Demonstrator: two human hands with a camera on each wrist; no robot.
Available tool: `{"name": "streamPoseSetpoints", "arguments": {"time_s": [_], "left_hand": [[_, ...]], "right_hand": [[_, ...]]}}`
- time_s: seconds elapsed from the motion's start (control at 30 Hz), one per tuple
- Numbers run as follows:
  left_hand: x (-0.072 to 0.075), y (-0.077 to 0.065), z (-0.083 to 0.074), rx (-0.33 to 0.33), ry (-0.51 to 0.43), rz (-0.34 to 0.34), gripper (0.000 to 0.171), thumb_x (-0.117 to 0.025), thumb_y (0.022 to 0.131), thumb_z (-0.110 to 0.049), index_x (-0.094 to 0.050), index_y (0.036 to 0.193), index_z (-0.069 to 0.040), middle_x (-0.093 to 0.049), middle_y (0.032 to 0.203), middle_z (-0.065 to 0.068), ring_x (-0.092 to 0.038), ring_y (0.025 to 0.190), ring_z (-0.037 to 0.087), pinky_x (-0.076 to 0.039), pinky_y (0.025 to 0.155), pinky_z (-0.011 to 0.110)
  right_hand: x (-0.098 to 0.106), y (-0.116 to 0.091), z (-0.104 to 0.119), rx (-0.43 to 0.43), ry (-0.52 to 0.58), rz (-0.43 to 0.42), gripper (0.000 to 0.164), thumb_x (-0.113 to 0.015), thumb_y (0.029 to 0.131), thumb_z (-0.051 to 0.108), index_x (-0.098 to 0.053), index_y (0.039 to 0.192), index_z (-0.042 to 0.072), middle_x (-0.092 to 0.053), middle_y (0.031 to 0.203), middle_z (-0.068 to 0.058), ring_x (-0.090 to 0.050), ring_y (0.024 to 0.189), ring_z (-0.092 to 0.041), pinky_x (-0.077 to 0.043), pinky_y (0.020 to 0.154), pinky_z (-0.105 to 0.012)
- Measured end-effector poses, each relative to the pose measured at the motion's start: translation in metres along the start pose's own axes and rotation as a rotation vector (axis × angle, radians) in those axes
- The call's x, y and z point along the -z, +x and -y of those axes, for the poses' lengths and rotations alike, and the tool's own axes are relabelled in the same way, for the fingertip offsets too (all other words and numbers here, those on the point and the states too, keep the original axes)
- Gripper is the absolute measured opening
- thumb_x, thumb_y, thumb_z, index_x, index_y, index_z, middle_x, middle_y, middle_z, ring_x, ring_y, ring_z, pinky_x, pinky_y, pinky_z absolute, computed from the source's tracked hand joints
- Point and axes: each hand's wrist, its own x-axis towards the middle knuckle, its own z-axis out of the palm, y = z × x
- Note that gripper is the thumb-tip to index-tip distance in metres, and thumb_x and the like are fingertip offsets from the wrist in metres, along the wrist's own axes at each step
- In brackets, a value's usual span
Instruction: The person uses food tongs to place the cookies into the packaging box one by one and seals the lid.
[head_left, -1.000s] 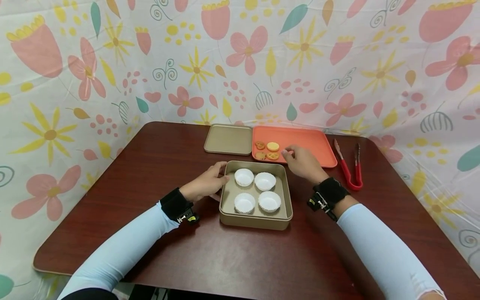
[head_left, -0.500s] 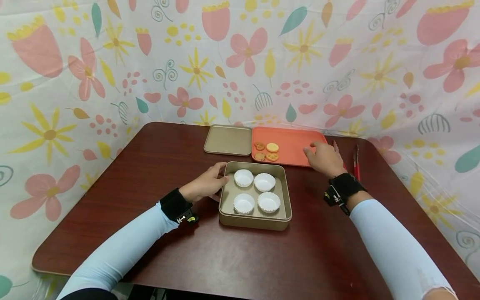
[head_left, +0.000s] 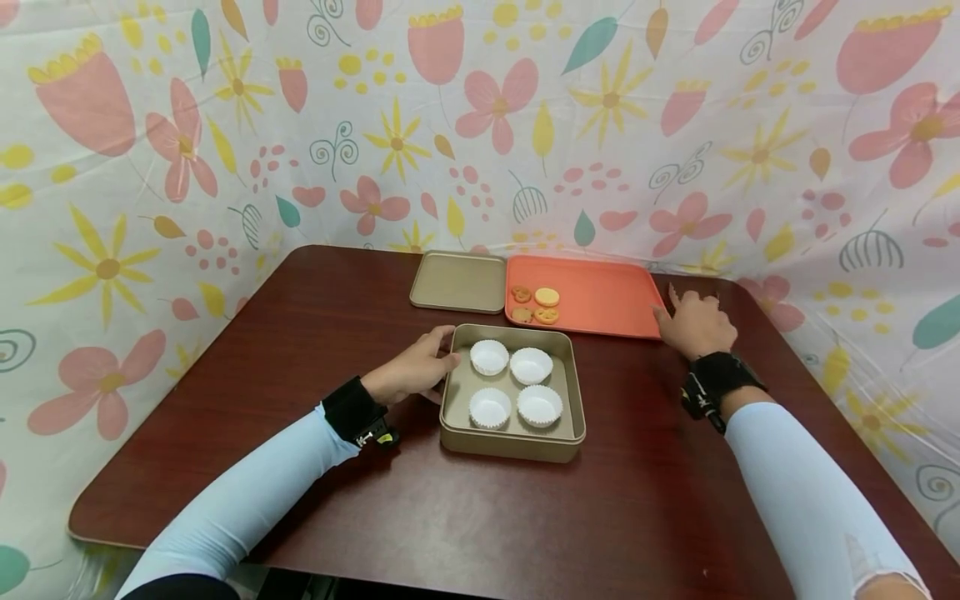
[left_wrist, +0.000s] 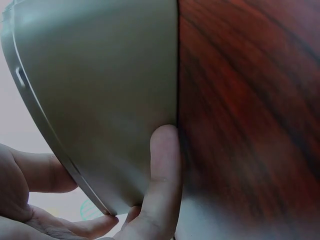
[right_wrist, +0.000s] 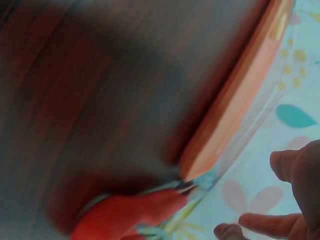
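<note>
In the head view my left hand holds the left side of a gold square tin. The left wrist view shows a finger on the tin's outer wall and other fingers at its rim. Inside the tin stand several white paper baking cups. My right hand hovers above red-handled tongs at the right, mostly hiding them in the head view. Its fingers are spread and hold nothing. Left of that hand lies an orange tray with several cookies at its left end.
A flat gold lid lies behind the tin, beside the orange tray. All of this stands on a dark brown wooden table. A flower-patterned cloth hangs directly behind the table's far edge.
My right hand has moved right, from beside the cookies across the orange tray to over the tongs, and its fingers have spread. The left hand and the tin have stayed in place.
</note>
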Motion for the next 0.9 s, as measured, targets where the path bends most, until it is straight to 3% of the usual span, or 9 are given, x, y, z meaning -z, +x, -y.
{"name": "streamPoseSetpoints", "arguments": {"time_s": [0.1, 0.4, 0.7, 0.9], "left_hand": [[0.000, -0.001, 0.000, 0.003, 0.005, 0.007, 0.061, -0.044, 0.112, -0.018, -0.013, 0.164, -0.014, -0.013, 0.161, 0.022, -0.059, 0.120, 0.041, -0.064, 0.073, 0.044], [-0.001, -0.001, -0.002, 0.005, 0.009, -0.013, 0.063, -0.045, 0.112, -0.017, -0.011, 0.164, -0.013, -0.014, 0.161, 0.024, -0.059, 0.119, 0.041, -0.064, 0.071, 0.044], [-0.001, 0.000, -0.001, 0.007, 0.008, -0.017, 0.064, -0.045, 0.111, -0.017, -0.010, 0.164, -0.012, -0.012, 0.162, 0.023, -0.057, 0.121, 0.042, -0.064, 0.071, 0.044], [-0.001, -0.002, -0.002, 0.001, 0.016, -0.020, 0.061, -0.045, 0.112, -0.017, -0.014, 0.164, -0.014, -0.013, 0.161, 0.024, -0.059, 0.119, 0.042, -0.064, 0.071, 0.044]], "right_hand": [[-0.003, 0.002, -0.011, -0.060, -0.037, -0.012, 0.087, -0.039, 0.104, 0.057, -0.033, 0.141, -0.022, -0.035, 0.130, -0.050, -0.041, 0.112, -0.067, -0.045, 0.084, -0.075], [-0.008, 0.005, -0.033, -0.171, -0.087, -0.007, 0.095, -0.044, 0.102, 0.057, -0.026, 0.140, -0.028, -0.027, 0.131, -0.054, -0.032, 0.115, -0.069, -0.047, 0.079, -0.071], [-0.008, 0.001, -0.045, -0.235, -0.070, 0.119, 0.109, -0.047, 0.098, 0.064, -0.017, 0.139, -0.032, -0.022, 0.133, -0.060, -0.032, 0.115, -0.071, -0.044, 0.085, -0.071], [-0.009, -0.001, -0.047, -0.172, -0.114, 0.187, 0.104, -0.051, 0.096, 0.065, -0.036, 0.126, -0.033, -0.037, 0.119, -0.055, -0.040, 0.110, -0.065, -0.045, 0.084, -0.070]]}}
